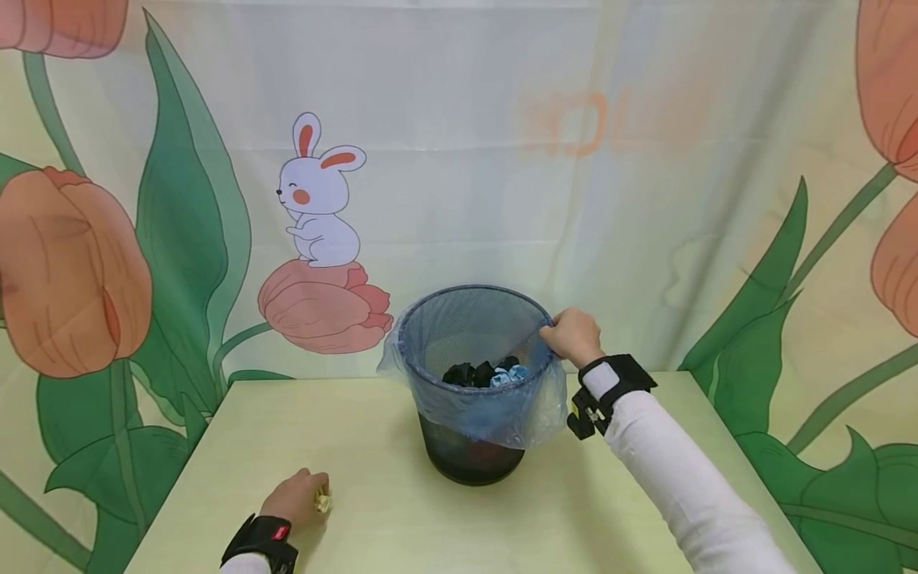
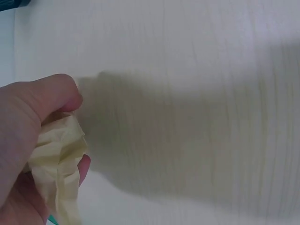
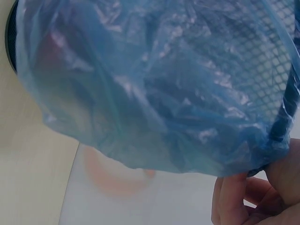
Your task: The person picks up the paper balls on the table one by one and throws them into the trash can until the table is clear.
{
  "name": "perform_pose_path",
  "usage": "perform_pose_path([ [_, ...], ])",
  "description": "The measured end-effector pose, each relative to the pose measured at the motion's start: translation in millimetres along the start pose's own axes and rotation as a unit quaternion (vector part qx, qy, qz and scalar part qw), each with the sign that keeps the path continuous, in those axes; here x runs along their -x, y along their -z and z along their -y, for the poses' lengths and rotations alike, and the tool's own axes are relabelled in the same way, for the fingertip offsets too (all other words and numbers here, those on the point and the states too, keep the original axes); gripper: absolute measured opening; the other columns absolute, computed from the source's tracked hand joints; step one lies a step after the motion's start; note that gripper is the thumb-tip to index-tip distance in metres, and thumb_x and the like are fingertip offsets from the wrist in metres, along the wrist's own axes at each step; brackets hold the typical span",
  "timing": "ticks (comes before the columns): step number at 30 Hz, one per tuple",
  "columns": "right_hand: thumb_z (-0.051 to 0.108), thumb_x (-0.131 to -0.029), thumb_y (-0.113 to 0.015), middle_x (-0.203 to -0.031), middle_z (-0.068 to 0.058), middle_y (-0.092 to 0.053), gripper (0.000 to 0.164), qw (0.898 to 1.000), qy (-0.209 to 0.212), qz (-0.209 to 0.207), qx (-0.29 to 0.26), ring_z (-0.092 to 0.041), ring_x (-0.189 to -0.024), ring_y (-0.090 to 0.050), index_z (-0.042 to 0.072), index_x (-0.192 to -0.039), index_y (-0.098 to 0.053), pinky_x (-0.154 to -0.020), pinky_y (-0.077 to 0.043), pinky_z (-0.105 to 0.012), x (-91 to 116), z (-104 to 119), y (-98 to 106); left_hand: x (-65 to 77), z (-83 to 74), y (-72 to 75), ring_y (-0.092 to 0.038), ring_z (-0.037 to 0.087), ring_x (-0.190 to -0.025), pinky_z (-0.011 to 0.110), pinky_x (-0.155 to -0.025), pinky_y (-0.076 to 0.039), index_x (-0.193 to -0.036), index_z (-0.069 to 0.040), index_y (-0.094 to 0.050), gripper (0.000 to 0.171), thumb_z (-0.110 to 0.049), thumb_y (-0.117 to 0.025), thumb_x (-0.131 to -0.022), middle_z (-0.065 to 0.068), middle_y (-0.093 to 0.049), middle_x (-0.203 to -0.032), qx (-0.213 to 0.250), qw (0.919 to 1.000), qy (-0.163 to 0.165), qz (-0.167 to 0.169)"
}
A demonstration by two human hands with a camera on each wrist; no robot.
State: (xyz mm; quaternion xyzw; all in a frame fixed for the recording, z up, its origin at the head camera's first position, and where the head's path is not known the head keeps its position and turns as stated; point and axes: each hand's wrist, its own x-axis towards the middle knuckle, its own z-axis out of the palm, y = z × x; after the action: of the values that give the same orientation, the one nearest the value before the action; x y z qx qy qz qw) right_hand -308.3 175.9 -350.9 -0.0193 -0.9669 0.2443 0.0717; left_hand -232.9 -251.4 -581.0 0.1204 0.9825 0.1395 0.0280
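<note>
My left hand [image 1: 296,499] is low over the front left of the table, its fingers curled round a crumpled piece of pale yellow paper [image 2: 58,161]. In the head view only a bit of that paper [image 1: 323,501] shows past the fingers. At the table's back stands a black mesh wastebasket [image 1: 466,458], lined with a translucent blue plastic bag [image 3: 140,93] folded over its rim. My right hand [image 1: 574,336] grips the rim and bag at the right side. Inside the basket lie black crumpled pieces [image 1: 466,374] and light blue ones [image 1: 508,375].
The pale wood-grain table [image 1: 373,518] ends at the back against a printed cloth backdrop [image 1: 459,159] with tulips and a rabbit. The bag's loose edge hangs outside the basket on both sides. The left hand and the basket are well apart.
</note>
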Motion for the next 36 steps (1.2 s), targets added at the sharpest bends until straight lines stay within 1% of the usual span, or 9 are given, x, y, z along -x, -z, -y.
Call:
perform_pose_path([
  [7, 0.008, -0.079, -0.051, -0.04, 0.004, -0.032, 0.042, 1.0, -0.003, 0.001, 0.0, -0.012, -0.037, -0.047, 0.016, -0.043, -0.031, -0.037, -0.019, -0.018, -0.7, 0.3, 0.2, -5.4, -4.6, 10.4, -0.046, 0.016, -0.063, 0.032, -0.054, -0.04, -0.077, -0.016, -0.056, 0.034, -0.007, -0.08, -0.054, 0.001, -0.047, -0.073, -0.002, 0.9999, -0.017, -0.001],
  [10, 0.008, -0.079, -0.051, -0.039, 0.004, -0.032, 0.042, 1.0, -0.001, 0.0, -0.001, -0.015, -0.039, -0.05, 0.016, -0.043, -0.031, -0.037, -0.019, -0.018, -0.7, 0.7, 0.7, -7.8, -7.5, 17.5, -0.044, 0.016, -0.063, 0.031, -0.054, -0.038, -0.076, -0.017, -0.055, 0.034, -0.007, -0.079, -0.054, 0.0, -0.046, -0.072, -0.006, 0.9996, -0.028, -0.004],
  [13, 0.008, -0.079, -0.051, -0.039, 0.004, -0.031, 0.042, 1.0, 0.0, 0.001, -0.002, -0.015, -0.04, -0.052, 0.016, -0.044, -0.031, -0.036, -0.021, -0.017, -0.8, 1.2, 0.5, -10.5, -12.0, 28.6, -0.043, 0.016, -0.063, 0.03, -0.054, -0.038, -0.077, -0.018, -0.055, 0.034, -0.007, -0.078, -0.055, -0.001, -0.045, -0.072, -0.013, 0.9992, -0.038, -0.004],
  [16, 0.008, -0.08, -0.051, -0.039, 0.004, -0.031, 0.042, 1.0, -0.001, 0.004, -0.002, -0.013, -0.038, -0.049, 0.017, -0.044, -0.031, -0.036, -0.022, -0.017, -0.8, 1.3, -0.1, -13.8, -17.9, 44.5, -0.044, 0.016, -0.064, 0.03, -0.055, -0.04, -0.079, -0.016, -0.056, 0.032, -0.006, -0.077, -0.058, 0.0, -0.047, -0.073, -0.021, 0.9987, -0.046, -0.001],
  [20, 0.008, -0.08, -0.051, -0.04, 0.004, -0.03, 0.042, 1.0, 0.006, 0.006, -0.003, -0.012, -0.038, -0.048, 0.017, -0.044, -0.03, -0.037, -0.021, -0.017, 0.0, 0.5, 1.0, -19.4, -27.3, 71.4, -0.048, 0.018, -0.066, 0.032, -0.059, -0.045, -0.084, -0.013, -0.059, 0.031, -0.007, -0.079, -0.062, 0.002, -0.049, -0.076, -0.032, 0.9981, -0.051, 0.005],
  [26, 0.008, -0.08, -0.05, -0.04, 0.004, -0.029, 0.042, 1.0, 0.009, 0.011, 0.003, -0.012, -0.037, -0.044, 0.017, -0.044, -0.029, -0.038, -0.019, -0.018, -0.1, -0.8, 3.1, -30.6, -36.9, 108.6, -0.051, 0.019, -0.069, 0.036, -0.063, -0.051, -0.089, -0.012, -0.06, 0.033, -0.008, -0.08, -0.063, 0.004, -0.051, -0.081, -0.049, 0.997, -0.06, 0.004],
  [30, 0.008, -0.081, -0.05, -0.04, 0.004, -0.029, 0.043, 1.0, 0.009, 0.013, 0.007, -0.011, -0.037, -0.043, 0.017, -0.044, -0.029, -0.038, -0.017, -0.018, -0.2, -0.5, 2.7, -36.4, -44.9, 128.0, -0.052, 0.02, -0.071, 0.037, -0.065, -0.052, -0.09, -0.011, -0.061, 0.034, -0.007, -0.08, -0.063, 0.005, -0.052, -0.082, -0.056, 0.9959, -0.072, -0.003],
  [36, 0.009, -0.081, -0.05, -0.039, 0.004, -0.032, 0.044, 1.0, 0.007, 0.012, 0.005, -0.012, -0.038, -0.047, 0.017, -0.043, -0.029, -0.037, -0.02, -0.018, 0.2, 0.7, 2.7, -42.9, -56.9, 148.4, -0.052, 0.021, -0.073, 0.038, -0.067, -0.053, -0.091, -0.011, -0.061, 0.034, -0.006, -0.08, -0.064, 0.006, -0.052, -0.084, -0.061, 0.9948, -0.082, -0.007],
])
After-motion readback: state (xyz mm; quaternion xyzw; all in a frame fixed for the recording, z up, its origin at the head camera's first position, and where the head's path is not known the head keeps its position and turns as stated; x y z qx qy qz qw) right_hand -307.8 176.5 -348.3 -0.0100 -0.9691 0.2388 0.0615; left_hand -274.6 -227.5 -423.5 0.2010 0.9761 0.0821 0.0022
